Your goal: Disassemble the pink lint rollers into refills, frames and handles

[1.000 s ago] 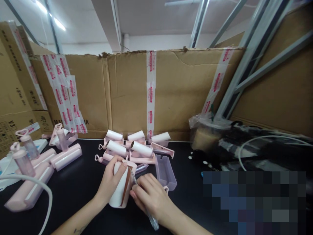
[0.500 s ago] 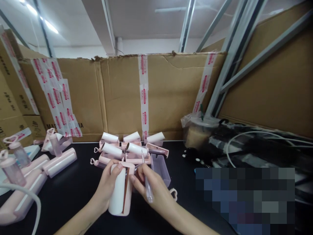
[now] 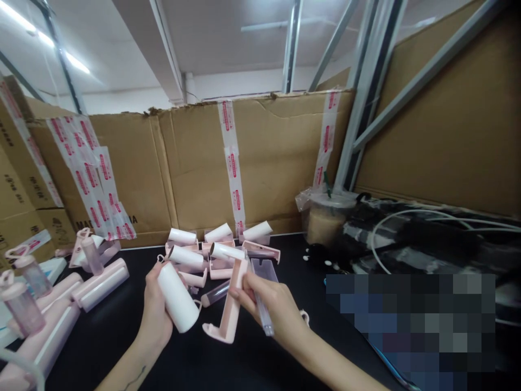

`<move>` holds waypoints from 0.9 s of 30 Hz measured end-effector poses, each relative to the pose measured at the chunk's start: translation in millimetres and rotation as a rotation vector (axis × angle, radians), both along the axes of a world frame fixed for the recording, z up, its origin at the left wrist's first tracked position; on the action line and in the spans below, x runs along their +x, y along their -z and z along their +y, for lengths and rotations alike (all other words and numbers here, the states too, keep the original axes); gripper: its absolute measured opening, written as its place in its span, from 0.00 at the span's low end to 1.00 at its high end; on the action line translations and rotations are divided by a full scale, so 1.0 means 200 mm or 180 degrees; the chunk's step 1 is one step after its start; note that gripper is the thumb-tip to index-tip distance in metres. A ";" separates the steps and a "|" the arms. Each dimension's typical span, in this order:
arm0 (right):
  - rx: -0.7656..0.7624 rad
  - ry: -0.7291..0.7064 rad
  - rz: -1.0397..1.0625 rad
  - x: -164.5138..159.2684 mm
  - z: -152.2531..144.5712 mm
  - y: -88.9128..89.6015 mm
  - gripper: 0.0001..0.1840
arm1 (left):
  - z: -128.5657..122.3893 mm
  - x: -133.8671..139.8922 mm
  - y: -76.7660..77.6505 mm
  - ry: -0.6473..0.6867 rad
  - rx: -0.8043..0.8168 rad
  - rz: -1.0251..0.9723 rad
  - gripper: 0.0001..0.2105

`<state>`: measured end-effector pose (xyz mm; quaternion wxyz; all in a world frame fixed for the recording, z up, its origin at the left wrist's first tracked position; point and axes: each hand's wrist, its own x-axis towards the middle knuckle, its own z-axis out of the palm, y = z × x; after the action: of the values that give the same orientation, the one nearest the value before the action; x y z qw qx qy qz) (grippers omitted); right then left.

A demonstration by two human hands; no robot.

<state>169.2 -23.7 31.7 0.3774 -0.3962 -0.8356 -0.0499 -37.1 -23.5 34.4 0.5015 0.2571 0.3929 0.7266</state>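
My left hand (image 3: pixel 156 307) is wrapped round a white lint-roller roll (image 3: pixel 178 298), held tilted above the black table. My right hand (image 3: pixel 277 304) grips a pink L-shaped roller frame (image 3: pixel 233 312) between thumb and fingers. A clear-handled tool (image 3: pixel 264 315), like a screwdriver, is also tucked in that hand; its tip is hard to make out. Roll and frame are apart. Just behind them lies a clear tube with a pink end (image 3: pixel 215 294). Further back, several white rolls (image 3: pixel 186 255) rest on pink frames and clear covers (image 3: pixel 264 270).
Assembled pink rollers (image 3: pixel 101 285) and upright clear pink-capped bottles (image 3: pixel 24 304) stand at left. A lidded drink cup (image 3: pixel 328 220) is at back right, beside black bags and a white cable (image 3: pixel 378 239). A cardboard wall (image 3: pixel 195 163) closes off the back.
The white roll has come away from the pink frame. My left hand has moved left with the roll, while my right hand holds the frame and tool. The view has shifted slightly.
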 end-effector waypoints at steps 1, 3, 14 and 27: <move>-0.0071 -0.0126 -0.0142 -0.01 0.00 0.01 0.19 | 0.01 -0.02 0.00 -0.0040 0.0114 0.0168 0.16; -0.0194 -0.0394 -0.0464 -0.05 -0.01 0.04 0.17 | 0.01 -0.05 0.00 -0.0194 0.0466 0.0663 0.18; -0.0189 -0.0162 -0.0232 -0.06 0.04 0.08 0.06 | 0.03 -0.06 0.07 -0.0340 0.1306 0.3929 0.18; -0.1265 -0.1082 0.1055 -0.07 -0.01 0.07 0.19 | -0.04 0.02 0.14 -0.0736 0.3093 0.6150 0.16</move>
<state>154.8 -25.4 18.6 0.4266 -0.3195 -0.8104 0.2436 -32.3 -31.0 6.9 -0.2461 0.8525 0.3138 0.3380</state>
